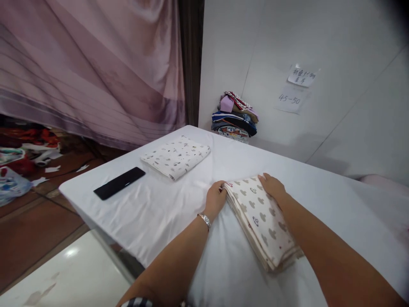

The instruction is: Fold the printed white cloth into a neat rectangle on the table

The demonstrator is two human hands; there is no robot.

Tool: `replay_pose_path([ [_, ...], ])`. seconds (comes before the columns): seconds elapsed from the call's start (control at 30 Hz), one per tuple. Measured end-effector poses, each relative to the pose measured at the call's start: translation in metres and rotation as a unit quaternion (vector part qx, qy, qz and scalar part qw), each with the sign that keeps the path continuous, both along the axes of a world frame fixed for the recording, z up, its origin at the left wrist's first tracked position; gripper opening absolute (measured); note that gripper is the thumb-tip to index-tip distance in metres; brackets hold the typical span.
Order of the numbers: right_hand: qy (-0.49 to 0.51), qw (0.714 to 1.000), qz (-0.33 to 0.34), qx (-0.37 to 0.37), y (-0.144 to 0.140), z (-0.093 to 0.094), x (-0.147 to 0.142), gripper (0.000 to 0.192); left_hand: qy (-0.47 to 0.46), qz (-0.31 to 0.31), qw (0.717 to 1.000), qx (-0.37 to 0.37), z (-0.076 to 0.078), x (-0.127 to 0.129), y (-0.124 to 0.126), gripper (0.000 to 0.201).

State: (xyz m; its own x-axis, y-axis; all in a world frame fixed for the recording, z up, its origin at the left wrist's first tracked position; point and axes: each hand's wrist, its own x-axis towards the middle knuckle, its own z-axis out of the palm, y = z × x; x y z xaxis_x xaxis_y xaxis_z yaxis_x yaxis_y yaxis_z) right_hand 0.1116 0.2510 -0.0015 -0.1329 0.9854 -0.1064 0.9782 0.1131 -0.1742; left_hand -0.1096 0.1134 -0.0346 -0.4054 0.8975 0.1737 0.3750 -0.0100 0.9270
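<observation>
A folded cream cloth (pixel 255 213) with grey mouse-head prints lies in several layers on the white-covered table (pixel 172 213). My left hand (pixel 216 198), with a silver bracelet at the wrist, grips the cloth's far left corner, its fingers curled round the edge. At the far right corner, my right hand (pixel 272 185) has its fingers closed on the cloth; part of that grip is hidden behind the hand. Farther off to the left rests a second folded white cloth (pixel 177 157) with small dark prints, apart from both hands.
A black flat slab (pixel 119 183) lies near the table's left edge. Behind the table, a stack of folded fabrics (pixel 234 117) stands against the white wall, where paper notes (pixel 292 99) are stuck. A pink curtain (pixel 128 72) hangs at left. A white glossy surface (pixel 70 273) sits front left.
</observation>
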Motion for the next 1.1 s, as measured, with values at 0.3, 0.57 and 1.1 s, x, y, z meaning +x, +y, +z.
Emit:
replay_pose_path([
  [0.3,0.13,0.969,0.17,0.124,-0.071,0.019,-0.023,0.045,-0.012,-0.034,0.999,-0.04,0.007,-0.002,-0.004,0.041],
  [0.57,0.092,0.955,0.264,0.102,-0.175,0.023,-0.039,0.051,-0.023,-0.057,0.998,-0.022,0.005,-0.004,-0.006,0.045],
  [1.1,-0.061,0.975,0.208,0.04,-0.202,0.033,-0.04,0.068,0.054,-0.099,0.993,0.03,-0.001,-0.008,-0.001,0.034],
])
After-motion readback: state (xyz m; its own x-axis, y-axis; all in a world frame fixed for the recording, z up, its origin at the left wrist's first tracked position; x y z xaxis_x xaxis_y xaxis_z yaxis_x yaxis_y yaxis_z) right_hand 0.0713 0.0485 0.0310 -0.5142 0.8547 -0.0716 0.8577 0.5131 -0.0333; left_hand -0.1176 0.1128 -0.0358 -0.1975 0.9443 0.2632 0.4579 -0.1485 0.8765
